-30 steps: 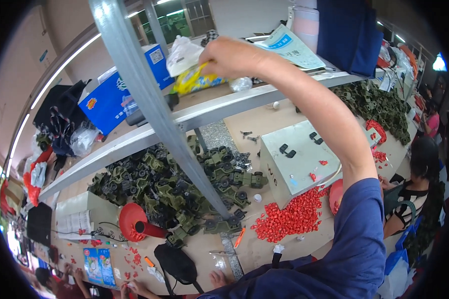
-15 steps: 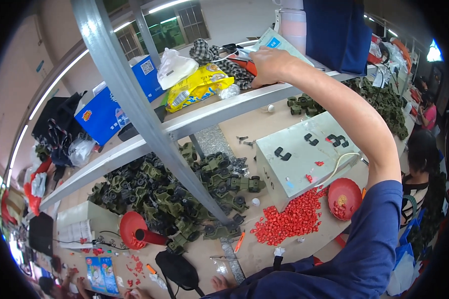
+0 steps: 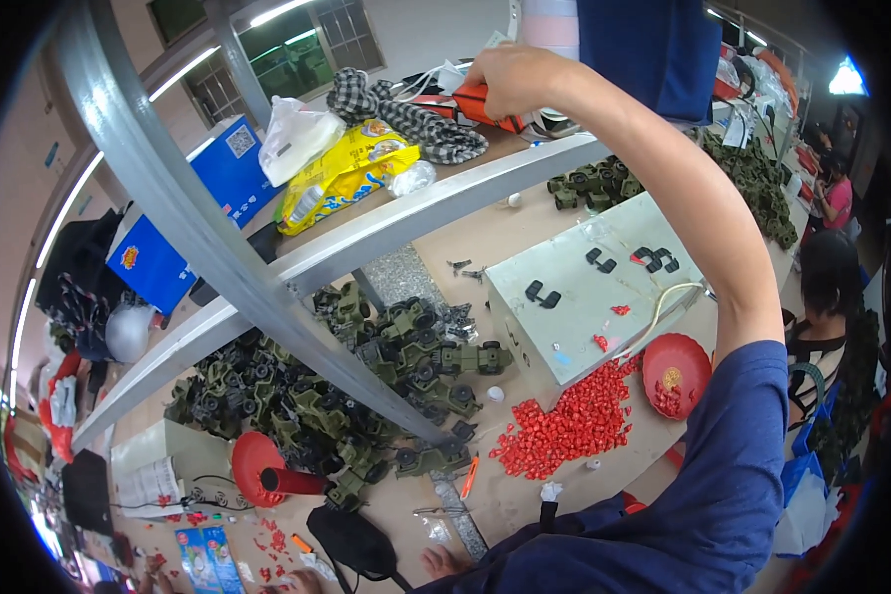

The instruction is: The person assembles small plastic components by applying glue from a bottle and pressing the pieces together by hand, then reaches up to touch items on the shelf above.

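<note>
My right arm stretches up over the bench to the metal shelf. There my right hand [image 3: 525,84] has its fingers closed on an orange-red, black-edged item [image 3: 487,106], whose kind I cannot make out. White cords and a black-and-white checked cloth [image 3: 406,119] lie just left of it. Low in the view, my left hand [image 3: 440,562] rests by the near table edge with its fingers spread, beside a small clear plastic bag [image 3: 438,530]. On the bench below are a heap of red small parts [image 3: 564,426] and a pile of green toy vehicles [image 3: 366,366].
A metal shelf post [image 3: 158,168] and shelf rail [image 3: 445,193] cross the view. A yellow packet [image 3: 346,173] and blue box [image 3: 223,178] sit on the shelf. A pale metal box [image 3: 584,287], red bowl [image 3: 675,376] and orange knife [image 3: 470,477] are below. Other people work nearby.
The view has shifted slightly. My right hand has drawn the orange-red item out from the checked cloth, and the white-and-blue flat item beside it is now mostly out of sight.
</note>
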Motion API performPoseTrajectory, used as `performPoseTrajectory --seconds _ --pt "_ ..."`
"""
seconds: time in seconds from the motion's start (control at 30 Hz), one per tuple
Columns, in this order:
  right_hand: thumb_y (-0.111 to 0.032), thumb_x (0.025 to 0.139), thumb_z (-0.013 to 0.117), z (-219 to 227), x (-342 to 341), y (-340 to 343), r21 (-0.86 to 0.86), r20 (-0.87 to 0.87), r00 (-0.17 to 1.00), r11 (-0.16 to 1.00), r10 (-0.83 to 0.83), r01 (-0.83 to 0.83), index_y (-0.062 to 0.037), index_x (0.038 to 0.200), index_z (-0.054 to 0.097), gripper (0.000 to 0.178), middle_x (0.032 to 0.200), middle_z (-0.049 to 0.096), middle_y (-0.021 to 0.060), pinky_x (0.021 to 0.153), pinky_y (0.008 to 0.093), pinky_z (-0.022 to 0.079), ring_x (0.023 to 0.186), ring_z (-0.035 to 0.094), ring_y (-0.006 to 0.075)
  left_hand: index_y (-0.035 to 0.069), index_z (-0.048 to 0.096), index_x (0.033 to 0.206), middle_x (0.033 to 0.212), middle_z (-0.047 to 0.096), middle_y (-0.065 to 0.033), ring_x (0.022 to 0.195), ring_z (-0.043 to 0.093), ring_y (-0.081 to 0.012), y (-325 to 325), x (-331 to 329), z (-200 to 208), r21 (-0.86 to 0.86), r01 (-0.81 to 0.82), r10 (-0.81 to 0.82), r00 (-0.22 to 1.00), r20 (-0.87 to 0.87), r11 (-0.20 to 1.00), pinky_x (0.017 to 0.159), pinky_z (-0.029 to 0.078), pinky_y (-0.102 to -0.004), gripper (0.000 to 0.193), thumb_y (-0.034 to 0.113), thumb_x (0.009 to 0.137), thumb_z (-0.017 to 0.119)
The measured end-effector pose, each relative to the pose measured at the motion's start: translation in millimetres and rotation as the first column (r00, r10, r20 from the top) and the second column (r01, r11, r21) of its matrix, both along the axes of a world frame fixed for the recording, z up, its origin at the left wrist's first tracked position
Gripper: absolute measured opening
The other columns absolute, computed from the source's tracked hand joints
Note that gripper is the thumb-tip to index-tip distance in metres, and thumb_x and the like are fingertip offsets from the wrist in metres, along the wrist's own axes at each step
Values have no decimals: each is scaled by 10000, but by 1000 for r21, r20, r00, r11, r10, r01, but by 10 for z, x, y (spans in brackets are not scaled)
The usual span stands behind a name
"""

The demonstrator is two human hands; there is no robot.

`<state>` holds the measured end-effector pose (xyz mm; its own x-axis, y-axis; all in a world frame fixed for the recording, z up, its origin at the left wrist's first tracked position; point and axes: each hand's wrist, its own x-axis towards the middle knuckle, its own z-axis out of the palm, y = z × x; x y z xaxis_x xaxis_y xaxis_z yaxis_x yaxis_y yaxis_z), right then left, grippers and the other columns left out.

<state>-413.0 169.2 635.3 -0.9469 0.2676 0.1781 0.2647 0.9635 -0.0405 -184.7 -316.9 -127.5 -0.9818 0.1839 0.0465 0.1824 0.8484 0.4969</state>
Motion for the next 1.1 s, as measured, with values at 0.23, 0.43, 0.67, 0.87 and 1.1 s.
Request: performPoseTrajectory --seconds 0.23,0.43,0.67,0.87,1.1 --pt "-272 606 677 162 166 82 -171 -48 992 978 115 -121 -130 1351 287 853 1160 514 226 888 339 417 1020 547 311 95 410 1201 1230 346 -319 1158 276 -519 403 -14 -1 -6 65 -65 994 -92 998 952 260 -569 750 346 545 674" --pt "-246 455 684 81 235 628 -31 147 983 994 112 -109 -59 1279 413 887 1160 517 229 898 321 392 1045 527 322 92 411 1197 1230 348 -313 1154 280 -518 560 -386 574 -67 187 -197 958 -210 980 942 268 -571 739 343 552 668" --pt "-164 692 518 -205 213 560 -6 -60 966 967 253 -253 -69 1148 539 467 1016 589 200 824 333 439 921 578 301 89 412 1193 1230 350 -307 1150 284 -516 373 -533 1153 -218 283 -342 883 -320 934 930 277 -574 726 339 559 661" --pt "-59 753 409 -71 37 867 196 -306 905 950 294 -242 -44 1041 595 343 869 612 211 774 385 446 831 578 351 86 413 1189 1230 352 -301 1147 289 -515 587 -674 2429 -335 334 -447 819 -359 881 919 285 -576 715 335 565 655" --pt "-61 673 505 -71 395 462 103 73 983 979 170 -177 10 1041 574 381 947 607 201 774 351 446 883 591 266 95 424 1208 1235 329 -257 1137 315 -473 -104 424 967 -220 95 -94 995 15 971 892 331 -545 770 300 519 702"
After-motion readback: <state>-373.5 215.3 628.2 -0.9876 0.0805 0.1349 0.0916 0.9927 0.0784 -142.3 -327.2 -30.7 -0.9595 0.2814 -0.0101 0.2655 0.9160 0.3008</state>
